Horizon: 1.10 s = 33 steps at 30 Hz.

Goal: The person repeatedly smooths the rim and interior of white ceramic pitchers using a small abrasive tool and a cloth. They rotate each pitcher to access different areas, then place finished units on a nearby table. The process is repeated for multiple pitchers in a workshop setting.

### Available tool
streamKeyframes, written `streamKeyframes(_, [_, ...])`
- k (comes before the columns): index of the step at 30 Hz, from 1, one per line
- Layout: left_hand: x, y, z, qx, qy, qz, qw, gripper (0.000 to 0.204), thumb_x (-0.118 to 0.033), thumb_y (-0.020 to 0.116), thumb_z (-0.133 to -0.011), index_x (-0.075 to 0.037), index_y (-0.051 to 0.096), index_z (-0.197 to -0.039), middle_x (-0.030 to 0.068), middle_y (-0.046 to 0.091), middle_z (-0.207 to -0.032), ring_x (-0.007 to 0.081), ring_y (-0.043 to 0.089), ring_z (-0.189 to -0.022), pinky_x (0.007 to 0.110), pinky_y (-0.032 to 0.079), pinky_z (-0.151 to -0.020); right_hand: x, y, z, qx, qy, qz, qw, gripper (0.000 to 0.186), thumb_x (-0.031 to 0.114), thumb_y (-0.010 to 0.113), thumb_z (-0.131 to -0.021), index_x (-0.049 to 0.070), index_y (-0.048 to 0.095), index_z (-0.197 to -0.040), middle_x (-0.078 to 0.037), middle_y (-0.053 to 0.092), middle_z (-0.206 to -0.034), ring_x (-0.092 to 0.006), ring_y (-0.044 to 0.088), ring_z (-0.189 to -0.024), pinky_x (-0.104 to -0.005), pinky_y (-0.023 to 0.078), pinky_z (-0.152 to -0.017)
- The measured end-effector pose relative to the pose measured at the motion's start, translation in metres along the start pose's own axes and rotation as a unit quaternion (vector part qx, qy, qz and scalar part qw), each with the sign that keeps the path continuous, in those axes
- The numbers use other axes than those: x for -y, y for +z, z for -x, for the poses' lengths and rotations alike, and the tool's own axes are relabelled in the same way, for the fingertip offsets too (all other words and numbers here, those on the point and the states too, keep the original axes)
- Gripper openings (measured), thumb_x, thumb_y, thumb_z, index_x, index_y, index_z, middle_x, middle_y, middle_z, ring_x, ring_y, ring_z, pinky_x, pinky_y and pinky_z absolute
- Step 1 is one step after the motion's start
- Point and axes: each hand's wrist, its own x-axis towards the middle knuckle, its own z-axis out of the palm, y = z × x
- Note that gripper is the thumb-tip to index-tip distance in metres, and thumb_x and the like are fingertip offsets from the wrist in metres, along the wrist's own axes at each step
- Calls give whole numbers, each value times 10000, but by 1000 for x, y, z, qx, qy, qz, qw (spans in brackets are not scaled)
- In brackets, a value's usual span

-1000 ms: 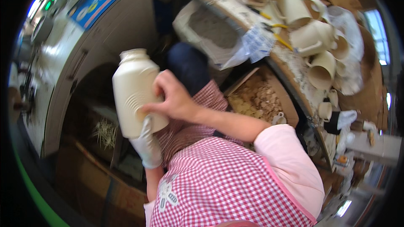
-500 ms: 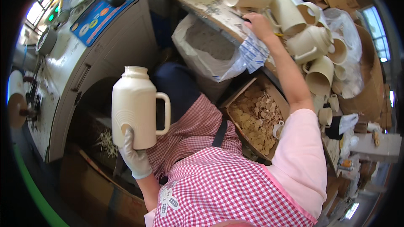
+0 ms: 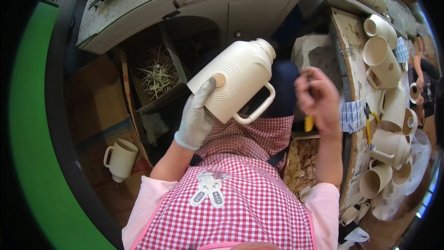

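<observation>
My left hand (image 3: 194, 115), in a pale glove, is closed on a cream plastic flask body (image 3: 243, 69) with a looped handle, tilted toward the upper right. Its thumb lies beside a round tan spot (image 3: 219, 81) within moulded rings. To the right of the flask, my bare right hand (image 3: 319, 97) is blurred, with fingers curled round a yellow-handled tool (image 3: 309, 122) whose working end I cannot make out. Below that hand sits a box of small tan discs (image 3: 300, 159).
A bench (image 3: 347, 32) on the right bears several cream flask bodies (image 3: 381, 60) and yellow-handled pliers (image 3: 368, 125); beyond, another person (image 3: 423, 78) holds a cream piece. A cabinet (image 3: 249, 9) stands ahead. Boxes (image 3: 99, 102) at left hold thin offcuts (image 3: 157, 71) and a cream jug (image 3: 121, 157).
My view has turned. My right hand left the flask for the bench and is back near it with the yellow-handled tool. The flask has tilted from upright toward the right.
</observation>
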Motion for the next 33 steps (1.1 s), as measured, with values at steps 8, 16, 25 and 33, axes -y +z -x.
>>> streamKeyframes(8, [2, -2, 8, 46, 18, 2, 999, 693, -570, 454, -1065, -6, 464, -1468, 164, 591, -1383, 238, 608, -1260, 380, 526, -1051, -53, 99, -6, 127, -243, 476, 836, 356, 38, 593, -1018, 58, 645, -1370, -126, 723, -1063, -220, 691, -885, -313, 556, -810])
streamKeyframes(16, [6, -16, 9, 27, 12, -79, 996, 697, -550, 356, -1087, 27, 458, -1466, 183, 588, -1362, 233, 626, -1225, 344, 543, -1006, -73, 106, -4, 112, -229, 492, 833, 393, 48, 615, -992, 111, 648, -1378, -173, 735, -1079, -319, 734, -929, -372, 586, -833])
streamKeyframes(25, [14, -16, 13, 61, -3, -18, 998, 545, -370, 407, -1082, 14, 464, -1465, 164, 568, -1393, 244, 587, -1256, 385, 489, -1067, -69, 109, 19, 91, -222, 567, 788, 440, -29, 608, -975, 75, 637, -1402, -179, 725, -1019, -263, 714, -843, -326, 565, -780])
streamKeyframes(33, [19, -10, 19, 47, -13, 14, 999, 532, -319, 488, -1053, 5, 455, -1474, 164, 557, -1406, 247, 568, -1288, 410, 453, -1111, -75, 106, 34, 31, -291, 642, 708, 564, -53, 649, -897, 155, 637, -1421, -108, 579, -755, -229, 584, -599, -332, 495, -560])
